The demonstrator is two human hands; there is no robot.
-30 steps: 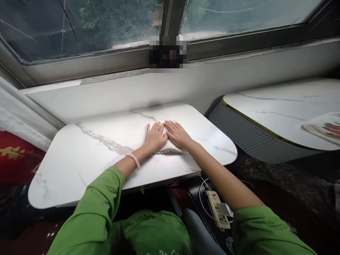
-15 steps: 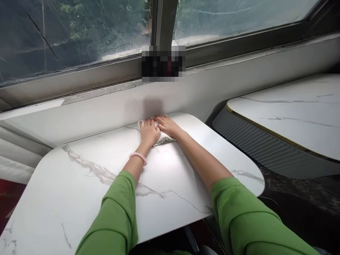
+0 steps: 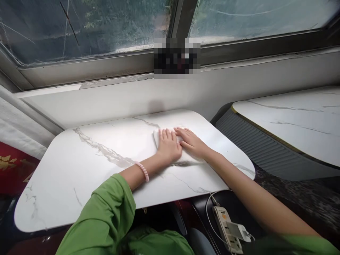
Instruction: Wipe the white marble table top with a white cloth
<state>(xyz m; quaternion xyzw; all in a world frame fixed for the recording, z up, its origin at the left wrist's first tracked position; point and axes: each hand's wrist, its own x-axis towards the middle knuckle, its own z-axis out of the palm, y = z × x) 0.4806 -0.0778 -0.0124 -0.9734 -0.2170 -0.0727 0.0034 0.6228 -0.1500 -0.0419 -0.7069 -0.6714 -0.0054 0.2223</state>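
Note:
A white cloth lies folded on the white marble-patterned table. My left hand rests on the cloth's left part, its fingers laid flat and pointing toward the window. Beside it, almost touching, my right hand presses on the cloth with outstretched fingers. Both palms face down, and part of the cloth is hidden beneath them. A pink beaded bracelet circles my left wrist.
Behind the table runs a white wall under a window. A second marble-patterned table with a ribbed side stands at the right. Below the near edge sits a power strip with a charger and cable. A white curtain hangs at the left.
Both hands have drawn the cloth back from the table's far edge, toward me and slightly right. The view has shifted, and the power strip now shows.

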